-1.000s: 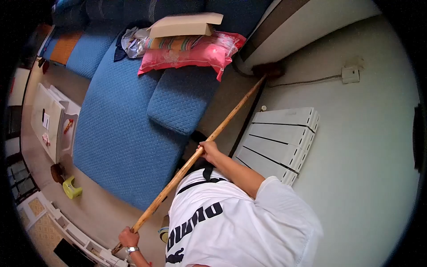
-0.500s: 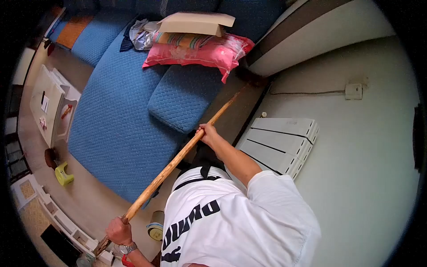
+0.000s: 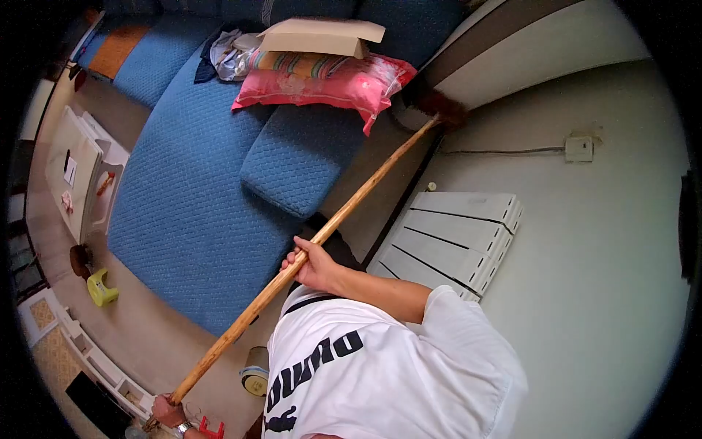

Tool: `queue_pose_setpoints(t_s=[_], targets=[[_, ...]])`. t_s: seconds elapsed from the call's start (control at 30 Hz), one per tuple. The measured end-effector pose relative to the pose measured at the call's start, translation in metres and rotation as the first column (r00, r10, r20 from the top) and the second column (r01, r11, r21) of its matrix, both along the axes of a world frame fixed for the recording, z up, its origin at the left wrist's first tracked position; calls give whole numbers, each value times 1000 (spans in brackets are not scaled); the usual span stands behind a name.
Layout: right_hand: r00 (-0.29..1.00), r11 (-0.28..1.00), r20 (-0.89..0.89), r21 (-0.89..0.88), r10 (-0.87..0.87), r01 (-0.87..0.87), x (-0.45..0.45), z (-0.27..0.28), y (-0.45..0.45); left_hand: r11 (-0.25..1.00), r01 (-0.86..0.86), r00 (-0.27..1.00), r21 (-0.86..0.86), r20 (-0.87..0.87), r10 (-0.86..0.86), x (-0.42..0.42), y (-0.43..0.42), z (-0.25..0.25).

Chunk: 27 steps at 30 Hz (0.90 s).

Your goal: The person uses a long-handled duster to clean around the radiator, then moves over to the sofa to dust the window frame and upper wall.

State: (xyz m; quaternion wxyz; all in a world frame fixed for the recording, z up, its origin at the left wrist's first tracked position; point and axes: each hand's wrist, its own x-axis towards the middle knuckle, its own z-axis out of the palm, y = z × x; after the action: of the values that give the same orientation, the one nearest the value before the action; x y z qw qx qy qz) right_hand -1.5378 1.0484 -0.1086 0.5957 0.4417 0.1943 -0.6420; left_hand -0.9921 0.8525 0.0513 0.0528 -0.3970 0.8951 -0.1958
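Observation:
A broom with a long wooden handle (image 3: 365,187) slants across the view, and its dark reddish-brown head (image 3: 444,111) is at the corner between the curtain and the wall. My right hand (image 3: 313,266) is closed round the middle of the handle. Near the handle's lower end, my left hand (image 3: 170,412), with a watch at the wrist, also grips it. The broom head is dark and blurred, so I cannot tell whether it touches the curtain or wall.
A blue quilted sofa (image 3: 190,183) lies left of the handle, carrying a pink pillow (image 3: 314,88) and an open cardboard box (image 3: 322,36). A white radiator (image 3: 446,238) stands at the wall. On the floor are a yellow-green stool (image 3: 102,287) and a bin (image 3: 255,373).
The broom head has moved up and right, from the dark floor corner onto the curtain's edge. Both hands have shifted down and left, and more handle shows beyond my right hand.

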Motion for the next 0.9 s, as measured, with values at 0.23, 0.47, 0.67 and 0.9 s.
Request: queue_pose_setpoints(t_s=[0.23,0.47,0.67,0.9], targets=[[994,986,-73,-140,79,-89,3,-2,1,995,-89,991,46,101,84,4,4,13],[990,970,-102,232,98,-72,-22,-110,24,951,-235,957,201,222,189,-88,51,-27],[970,894,-193,444,151,-51,-62,-160,49,864,-352,908,360,357,221,-168,64,-48],[931,797,-276,603,239,-26,-92,-173,79,737,-345,882,581,468,44,-225,77,-59]])
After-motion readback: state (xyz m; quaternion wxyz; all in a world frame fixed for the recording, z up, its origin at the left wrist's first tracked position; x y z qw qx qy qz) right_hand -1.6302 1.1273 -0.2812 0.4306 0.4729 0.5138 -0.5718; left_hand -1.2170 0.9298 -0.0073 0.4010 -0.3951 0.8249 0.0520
